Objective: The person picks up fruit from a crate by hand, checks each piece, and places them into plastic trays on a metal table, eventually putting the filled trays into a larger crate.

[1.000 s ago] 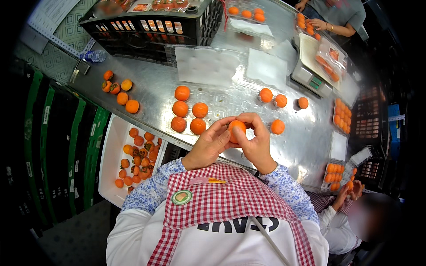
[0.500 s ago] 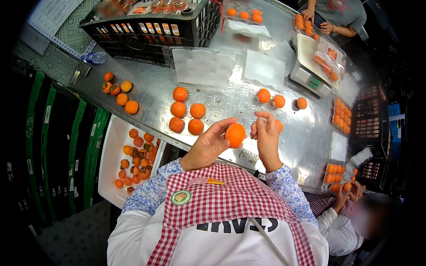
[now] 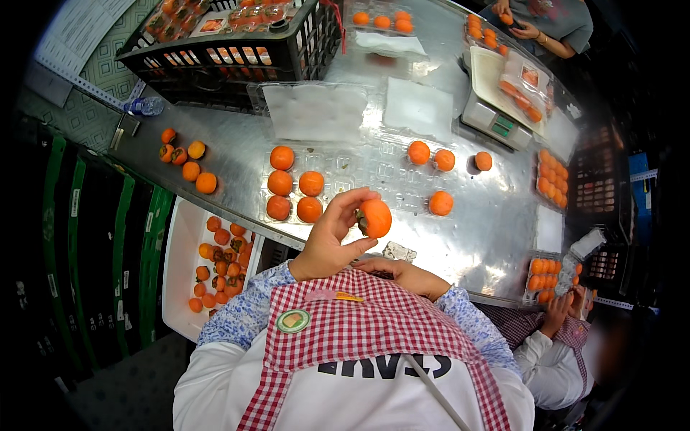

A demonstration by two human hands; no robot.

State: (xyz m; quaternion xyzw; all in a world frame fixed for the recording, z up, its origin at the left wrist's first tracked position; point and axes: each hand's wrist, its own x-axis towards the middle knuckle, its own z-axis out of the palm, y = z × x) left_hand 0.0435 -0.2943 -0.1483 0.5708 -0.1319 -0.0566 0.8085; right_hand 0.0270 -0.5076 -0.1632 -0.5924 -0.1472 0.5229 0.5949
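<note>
My left hand (image 3: 335,237) pinches an orange persimmon (image 3: 376,218) between thumb and fingers, above the table's near edge. The fruit's dark leafy top faces toward the palm. My right hand (image 3: 408,277) lies low against the checked apron, just below the left hand, and its fingertips are hidden. Left of the held fruit, several persimmons (image 3: 279,182) fill part of a clear plastic tray (image 3: 338,167). Another clear tray (image 3: 394,179) to the right has a persimmon (image 3: 440,203) at its near corner and two more (image 3: 431,156) at its far side. A crumpled whitish scrap (image 3: 399,251) lies near the edge.
Loose persimmons (image 3: 190,171) lie at the table's left; more sit in a white bin (image 3: 180,280) below. Beyond are padded trays (image 3: 316,111), a black crate (image 3: 215,70) and a scale (image 3: 496,118). Co-workers' hands (image 3: 528,30) handle fruit at far right and right (image 3: 564,307).
My right hand has dropped from beside the persimmon down to the apron. My left hand has turned the fruit, so its leafy top shows. The far co-worker has lifted a persimmon.
</note>
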